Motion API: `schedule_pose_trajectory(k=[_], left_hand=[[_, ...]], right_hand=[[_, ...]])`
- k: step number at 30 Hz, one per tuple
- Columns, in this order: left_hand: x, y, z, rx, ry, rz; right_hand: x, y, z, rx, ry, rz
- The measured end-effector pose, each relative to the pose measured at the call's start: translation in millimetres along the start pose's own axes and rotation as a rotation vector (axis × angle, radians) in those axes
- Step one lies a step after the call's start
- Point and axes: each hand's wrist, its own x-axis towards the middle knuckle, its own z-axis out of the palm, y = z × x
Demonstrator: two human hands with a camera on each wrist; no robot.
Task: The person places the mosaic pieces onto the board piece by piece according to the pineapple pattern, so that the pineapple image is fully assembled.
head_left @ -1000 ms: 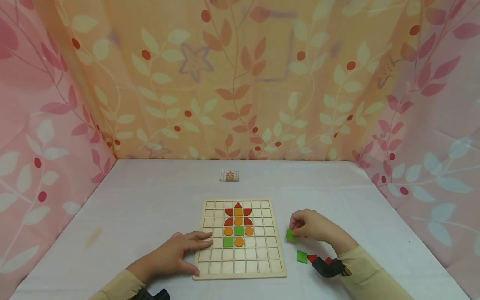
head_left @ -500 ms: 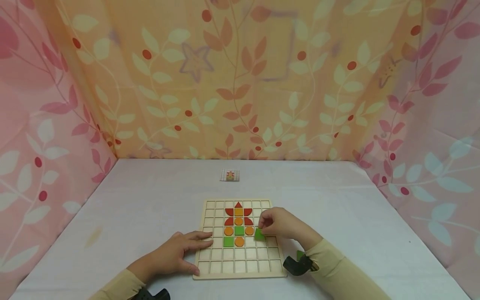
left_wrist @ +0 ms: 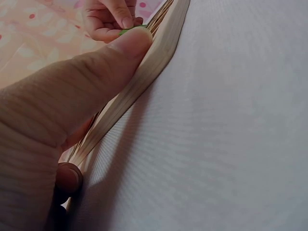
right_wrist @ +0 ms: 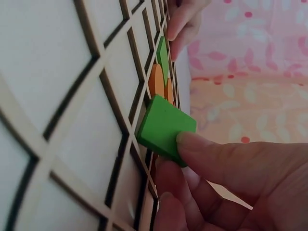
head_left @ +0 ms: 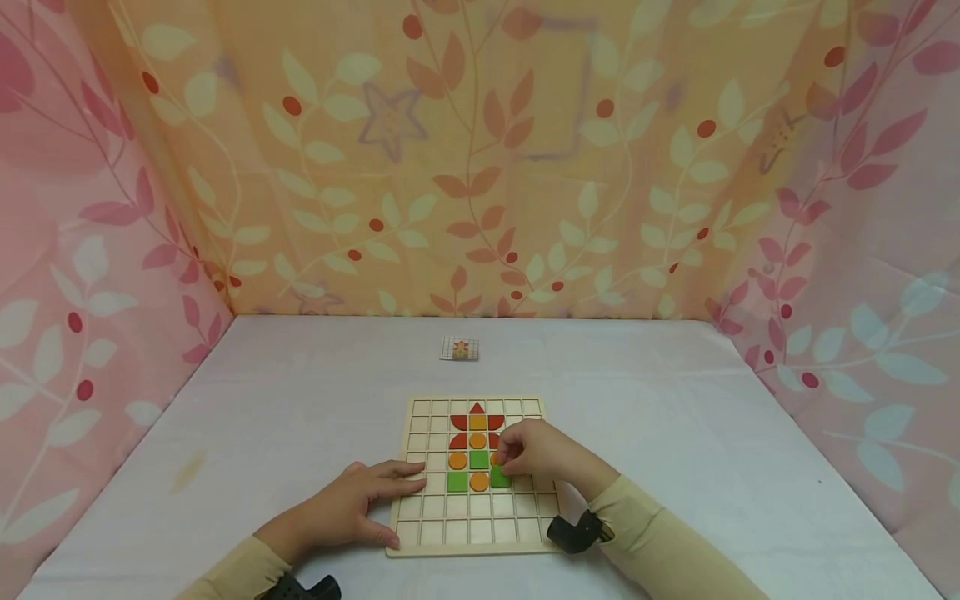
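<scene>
Between thumb and fingers my right hand [head_left: 551, 457] pinches a green square tile [right_wrist: 163, 126]. The tile is tilted, with one edge at a cell of the wooden grid board [head_left: 480, 532], to the right of an orange round tile [head_left: 478, 482]. My left hand [head_left: 337, 507] rests on the board's left side with its fingers stretched out, and its thumb [left_wrist: 132, 45] lies at the near left corner. On the board are red pieces [head_left: 459, 422], an orange square [head_left: 477, 422], orange rounds and green squares [head_left: 457, 482]. The right hand partly covers a red piece and an orange round.
A small card [head_left: 460, 348] printed with a coloured grid pattern lies beyond the board on the white tablecloth [head_left: 315, 392]. Patterned curtains [head_left: 480, 167] enclose the table at the back and sides. A black wrist device [head_left: 576, 532] is at the right sleeve.
My right hand has carried the green square tile leftward from the table beside the board to a cell in it. The left hand has stayed in place.
</scene>
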Motion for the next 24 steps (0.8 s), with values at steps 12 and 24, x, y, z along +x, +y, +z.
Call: schedule_pose_trajectory(k=[12, 24], left_hand=[[0.2, -2.6, 1.0, 0.013, 0.002, 0.019], [0.3, -0.9, 0.1, 0.012, 0.009, 0.031]], right_hand=[[-1.8, -1.1, 5.2, 0.01, 0.013, 0.075], [-7.2, -2.0, 4.2, -0.04, 0.021, 0.079]])
